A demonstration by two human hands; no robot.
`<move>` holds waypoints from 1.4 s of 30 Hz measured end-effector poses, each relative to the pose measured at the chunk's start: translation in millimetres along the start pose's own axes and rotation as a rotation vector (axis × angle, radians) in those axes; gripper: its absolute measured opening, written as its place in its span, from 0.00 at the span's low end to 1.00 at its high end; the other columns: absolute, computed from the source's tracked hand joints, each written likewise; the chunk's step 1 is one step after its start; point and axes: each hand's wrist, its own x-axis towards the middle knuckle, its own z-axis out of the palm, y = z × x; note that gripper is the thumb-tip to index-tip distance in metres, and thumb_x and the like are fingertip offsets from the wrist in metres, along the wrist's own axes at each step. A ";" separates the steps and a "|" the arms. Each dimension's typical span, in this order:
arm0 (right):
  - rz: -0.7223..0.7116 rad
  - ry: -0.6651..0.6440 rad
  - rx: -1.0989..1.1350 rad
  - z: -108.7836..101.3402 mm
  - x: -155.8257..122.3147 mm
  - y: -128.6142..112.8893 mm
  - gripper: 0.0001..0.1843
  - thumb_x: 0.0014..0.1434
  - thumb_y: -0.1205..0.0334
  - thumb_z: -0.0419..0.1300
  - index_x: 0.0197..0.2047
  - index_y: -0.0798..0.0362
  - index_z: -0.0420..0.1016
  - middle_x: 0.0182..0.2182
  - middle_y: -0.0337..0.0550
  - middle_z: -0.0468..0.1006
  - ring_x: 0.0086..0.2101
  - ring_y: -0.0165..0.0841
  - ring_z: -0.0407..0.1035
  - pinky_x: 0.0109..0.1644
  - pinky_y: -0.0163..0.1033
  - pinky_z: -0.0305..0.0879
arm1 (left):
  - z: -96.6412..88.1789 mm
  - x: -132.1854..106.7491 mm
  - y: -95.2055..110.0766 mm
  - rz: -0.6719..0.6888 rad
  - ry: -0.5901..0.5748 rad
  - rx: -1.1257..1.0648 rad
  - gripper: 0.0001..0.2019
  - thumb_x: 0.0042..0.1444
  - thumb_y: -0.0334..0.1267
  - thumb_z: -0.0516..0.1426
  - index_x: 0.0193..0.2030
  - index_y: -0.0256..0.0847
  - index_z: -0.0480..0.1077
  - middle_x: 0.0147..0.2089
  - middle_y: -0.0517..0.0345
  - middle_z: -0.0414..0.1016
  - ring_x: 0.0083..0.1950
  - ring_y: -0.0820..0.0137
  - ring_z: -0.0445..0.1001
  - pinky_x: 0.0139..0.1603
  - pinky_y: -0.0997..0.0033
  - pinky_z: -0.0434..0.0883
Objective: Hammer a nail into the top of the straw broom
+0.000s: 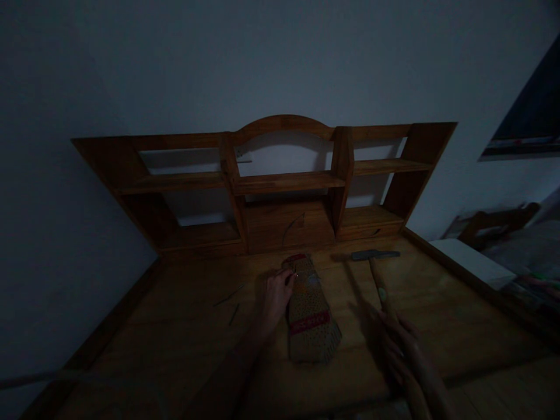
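Note:
My right hand (400,338) is wrapped round the wooden handle of a hammer (378,280), whose dark metal head is raised above the right of the wooden desktop. My left hand (277,289) rests at the upper left of a long brown piece (308,309) with a dotted pattern and red bands. Its thumb and forefinger are pinched together there. A tiny bright point shows at the fingertips, too small to name. What the brown piece is made of cannot be told in the dim light.
Two thin dark sticks or tools (234,315) lie left of my left hand. A wooden shelf unit (289,184) stands along the desktop's back against the wall. Raised wooden edges (472,289) border the desktop. A white surface (475,262) and a wooden chair back (499,224) are at right.

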 end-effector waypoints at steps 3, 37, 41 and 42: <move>0.003 0.030 0.005 0.0 -0.2 1.0 0.27 0.46 0.44 0.65 0.34 0.53 0.56 0.14 0.29 0.51 0.09 0.24 0.45 0.08 0.30 0.46 | -1.2 -1.2 0.6 -0.025 -0.026 0.031 0.14 0.62 0.47 0.49 0.43 0.47 0.73 0.39 0.58 0.74 0.38 0.71 0.72 0.38 0.74 0.60; -0.004 0.060 0.006 -2.4 0.0 0.0 0.30 0.41 0.44 0.68 0.36 0.52 0.57 0.15 0.29 0.52 0.11 0.22 0.47 0.09 0.27 0.46 | 13.0 6.3 -12.9 -0.109 0.189 -0.458 0.11 0.57 0.45 0.55 0.38 0.40 0.71 0.37 0.62 0.74 0.38 0.77 0.73 0.38 0.80 0.67; 0.028 0.011 0.020 3.0 0.8 -3.0 0.29 0.44 0.43 0.66 0.31 0.53 0.53 0.12 0.29 0.51 0.08 0.25 0.44 0.06 0.32 0.47 | 10.3 5.4 -9.6 -0.109 0.139 -0.477 0.11 0.57 0.45 0.55 0.39 0.39 0.70 0.38 0.61 0.74 0.38 0.75 0.73 0.39 0.78 0.67; 0.029 0.011 0.021 3.9 1.1 -3.6 0.29 0.45 0.44 0.66 0.30 0.53 0.52 0.12 0.29 0.51 0.08 0.25 0.44 0.06 0.32 0.46 | 9.4 4.7 -8.2 -0.102 0.128 -0.477 0.11 0.57 0.45 0.55 0.39 0.39 0.70 0.38 0.60 0.74 0.39 0.75 0.73 0.39 0.78 0.67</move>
